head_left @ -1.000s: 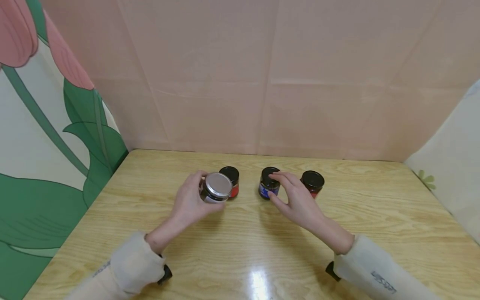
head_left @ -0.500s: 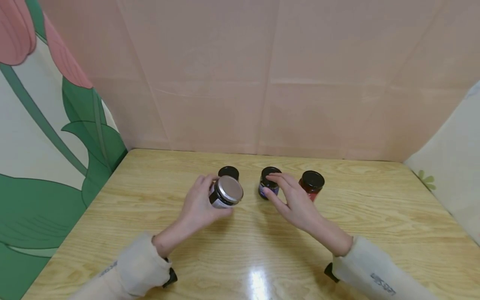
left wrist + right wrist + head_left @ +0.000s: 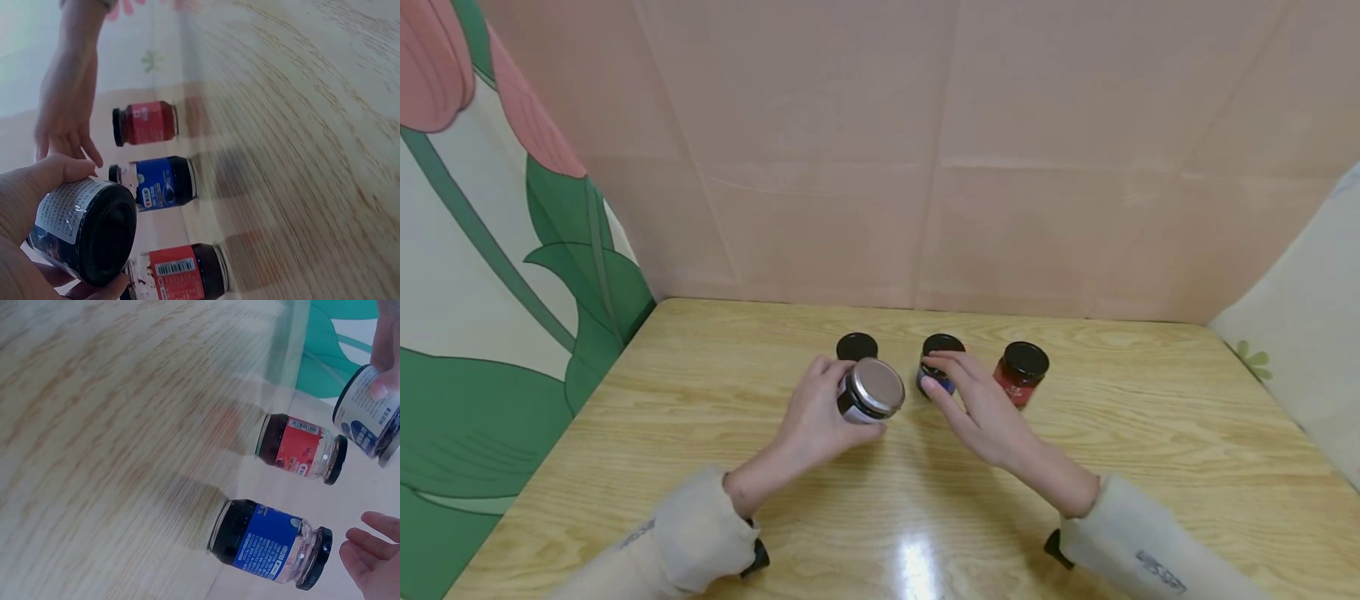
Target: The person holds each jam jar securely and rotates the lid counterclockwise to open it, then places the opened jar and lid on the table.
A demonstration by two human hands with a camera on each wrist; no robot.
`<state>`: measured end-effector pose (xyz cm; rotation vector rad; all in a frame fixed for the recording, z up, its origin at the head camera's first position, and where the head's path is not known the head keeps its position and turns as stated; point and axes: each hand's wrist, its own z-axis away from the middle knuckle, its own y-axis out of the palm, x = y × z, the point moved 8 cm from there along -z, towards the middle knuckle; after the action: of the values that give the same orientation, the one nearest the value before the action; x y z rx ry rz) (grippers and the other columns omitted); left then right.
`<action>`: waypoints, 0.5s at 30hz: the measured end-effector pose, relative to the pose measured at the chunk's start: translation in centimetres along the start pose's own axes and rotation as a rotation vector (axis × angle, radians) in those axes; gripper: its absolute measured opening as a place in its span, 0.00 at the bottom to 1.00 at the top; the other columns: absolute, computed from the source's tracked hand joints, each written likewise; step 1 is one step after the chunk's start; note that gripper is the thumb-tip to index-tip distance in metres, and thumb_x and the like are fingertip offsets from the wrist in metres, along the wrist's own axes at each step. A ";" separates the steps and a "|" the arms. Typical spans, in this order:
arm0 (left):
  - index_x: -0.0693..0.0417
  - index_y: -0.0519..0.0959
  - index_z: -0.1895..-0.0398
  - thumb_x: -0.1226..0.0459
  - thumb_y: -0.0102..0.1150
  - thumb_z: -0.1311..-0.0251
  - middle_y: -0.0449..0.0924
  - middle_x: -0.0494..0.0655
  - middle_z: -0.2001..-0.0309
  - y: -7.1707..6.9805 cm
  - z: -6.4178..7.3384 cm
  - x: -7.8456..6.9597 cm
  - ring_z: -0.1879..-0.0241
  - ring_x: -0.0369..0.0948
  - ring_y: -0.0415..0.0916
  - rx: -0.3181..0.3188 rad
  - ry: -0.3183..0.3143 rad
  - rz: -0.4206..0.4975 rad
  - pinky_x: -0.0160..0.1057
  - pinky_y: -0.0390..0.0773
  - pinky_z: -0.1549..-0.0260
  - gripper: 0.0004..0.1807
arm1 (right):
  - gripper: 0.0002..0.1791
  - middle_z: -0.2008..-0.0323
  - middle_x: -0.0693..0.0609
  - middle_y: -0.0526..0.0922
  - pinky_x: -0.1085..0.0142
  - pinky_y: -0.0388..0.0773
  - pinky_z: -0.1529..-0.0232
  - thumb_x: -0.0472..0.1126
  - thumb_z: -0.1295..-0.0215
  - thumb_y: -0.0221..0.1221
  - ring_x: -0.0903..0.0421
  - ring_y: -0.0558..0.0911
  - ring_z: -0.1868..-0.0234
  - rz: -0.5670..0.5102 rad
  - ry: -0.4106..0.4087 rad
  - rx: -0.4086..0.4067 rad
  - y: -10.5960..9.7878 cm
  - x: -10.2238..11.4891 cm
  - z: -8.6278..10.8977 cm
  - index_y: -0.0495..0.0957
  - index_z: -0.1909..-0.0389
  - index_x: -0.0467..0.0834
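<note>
My left hand [image 3: 820, 421] grips a jar with a silver lid [image 3: 878, 384] and a white label [image 3: 70, 209], holding it tilted above the table. Thumb and fingers wrap its sides. Behind it stands a red-labelled jar [image 3: 299, 447] with a black lid, partly hidden in the head view. My right hand [image 3: 988, 417], fingers relaxed, hovers by the lid of a blue-labelled jar [image 3: 267, 542]; a small gap shows between them in the right wrist view. Another red-labelled jar [image 3: 1021, 373] stands upright just beyond the right hand.
The three standing jars form a loose row towards the back of the wood-grain table [image 3: 760, 333]. A pink cloth [image 3: 820, 167] hangs behind the table's back edge. Flower-patterned cloth [image 3: 490, 333] borders the left side, and pale cloth [image 3: 1315, 317] the right.
My left hand has carried the silver-lidded jar rightward and slightly nearer, now in front of the left red-labelled jar. My right hand has shifted slightly left over the blue-labelled jar.
</note>
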<state>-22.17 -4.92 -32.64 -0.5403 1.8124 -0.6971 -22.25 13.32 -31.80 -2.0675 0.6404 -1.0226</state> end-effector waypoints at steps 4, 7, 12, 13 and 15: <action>0.58 0.74 0.44 0.55 0.79 0.68 0.72 0.48 0.54 0.4 0.0 -0.2 0.55 0.45 0.72 0.015 0.003 0.000 0.46 0.76 0.55 0.42 | 0.23 0.38 0.42 0.72 0.46 0.67 0.38 0.50 0.27 0.48 0.44 0.68 0.35 0.001 -0.009 -0.001 0.1 0.2 0.1 0.73 0.40 0.39; 0.58 0.74 0.44 0.56 0.78 0.68 0.72 0.48 0.54 0.5 0.0 -0.5 0.55 0.46 0.73 0.022 0.009 0.010 0.46 0.76 0.55 0.41 | 0.23 0.38 0.42 0.72 0.47 0.67 0.38 0.49 0.26 0.47 0.45 0.69 0.35 -0.008 -0.013 0.001 0.2 0.4 0.1 0.72 0.40 0.39; 0.59 0.73 0.44 0.55 0.78 0.66 0.75 0.49 0.51 0.6 -0.1 -0.9 0.52 0.48 0.74 0.030 0.034 0.010 0.49 0.75 0.52 0.41 | 0.24 0.37 0.43 0.72 0.48 0.68 0.38 0.49 0.27 0.48 0.46 0.69 0.35 -0.016 -0.022 0.008 0.4 0.5 0.1 0.72 0.39 0.38; 0.59 0.73 0.43 0.55 0.78 0.66 0.76 0.50 0.50 0.6 -0.1 -1.0 0.51 0.49 0.74 0.035 0.036 0.006 0.49 0.75 0.51 0.42 | 0.24 0.37 0.43 0.71 0.48 0.68 0.38 0.49 0.27 0.48 0.46 0.69 0.35 -0.017 -0.025 0.013 0.5 0.5 0.0 0.71 0.39 0.38; 0.60 0.72 0.43 0.54 0.78 0.65 0.77 0.50 0.50 0.8 -0.1 -1.1 0.49 0.49 0.74 0.043 0.037 -0.003 0.51 0.74 0.50 0.42 | 0.25 0.37 0.43 0.71 0.47 0.67 0.37 0.50 0.27 0.49 0.46 0.69 0.34 -0.017 -0.037 0.026 0.6 0.6 0.0 0.71 0.38 0.38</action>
<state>-21.94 -3.61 -32.42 -0.5046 1.8276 -0.7504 -21.95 12.51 -31.99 -2.0674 0.5893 -0.9952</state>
